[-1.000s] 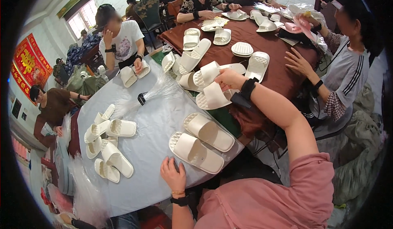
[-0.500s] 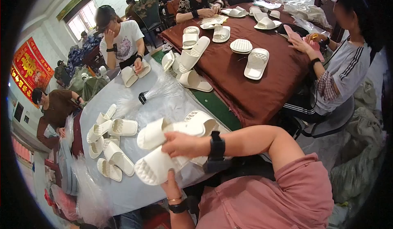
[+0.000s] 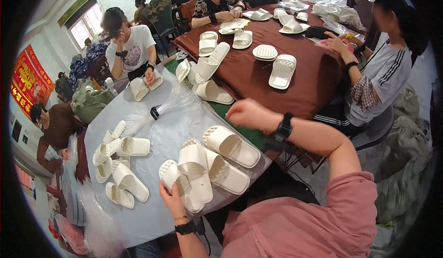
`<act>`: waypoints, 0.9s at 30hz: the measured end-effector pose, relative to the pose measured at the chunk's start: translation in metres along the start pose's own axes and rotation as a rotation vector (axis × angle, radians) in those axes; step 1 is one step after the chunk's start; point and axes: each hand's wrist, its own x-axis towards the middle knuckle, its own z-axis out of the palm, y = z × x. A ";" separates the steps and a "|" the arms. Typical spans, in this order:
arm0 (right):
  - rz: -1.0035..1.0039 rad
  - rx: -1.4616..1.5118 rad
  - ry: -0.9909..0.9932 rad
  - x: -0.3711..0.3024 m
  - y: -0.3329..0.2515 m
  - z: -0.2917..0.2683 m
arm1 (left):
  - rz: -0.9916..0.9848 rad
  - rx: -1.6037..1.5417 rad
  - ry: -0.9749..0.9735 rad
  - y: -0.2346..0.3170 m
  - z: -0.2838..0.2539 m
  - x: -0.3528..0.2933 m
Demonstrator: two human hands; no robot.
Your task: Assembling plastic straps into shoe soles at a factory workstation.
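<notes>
In my left hand [image 3: 171, 201] is the side of a white slipper [image 3: 188, 194], the thumb against its strap edge. A second white slipper [image 3: 196, 170] overlaps it on the right. Two more white slippers, one partly covered [image 3: 224, 177] and one farther out [image 3: 233, 147], lie beside them on the pale covered table [image 3: 157, 212]. My right hand [image 3: 256, 115] is raised above the table edge, apart from the slippers. Its fingers are bent together, slightly blurred, with nothing visible in them.
Several white slippers [image 3: 127, 179] lie left of mine. A banded bunch of clear strands [image 3: 157, 112] is beyond them. More slippers [image 3: 282, 72] rest on the brown-covered table [image 3: 314, 101]. Co-workers sit around; one at the right [image 3: 383, 73] handles something pink.
The slippers held in both hands have come down onto the near table. My right hand has let go and moved up and right; my left hand has shifted left, still at a slipper.
</notes>
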 end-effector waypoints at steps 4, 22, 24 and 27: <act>-0.064 -0.608 0.626 0.026 0.070 -0.098 | 0.094 0.083 -0.017 0.011 0.006 -0.013; -0.036 -0.603 0.791 0.009 0.093 -0.164 | 0.258 0.130 0.193 0.050 -0.006 -0.043; -0.154 -0.355 0.676 -0.001 0.045 -0.144 | 0.330 0.144 0.188 0.069 0.003 -0.045; -0.168 -0.203 0.574 -0.011 0.007 -0.121 | 0.450 0.131 0.124 0.099 0.023 -0.049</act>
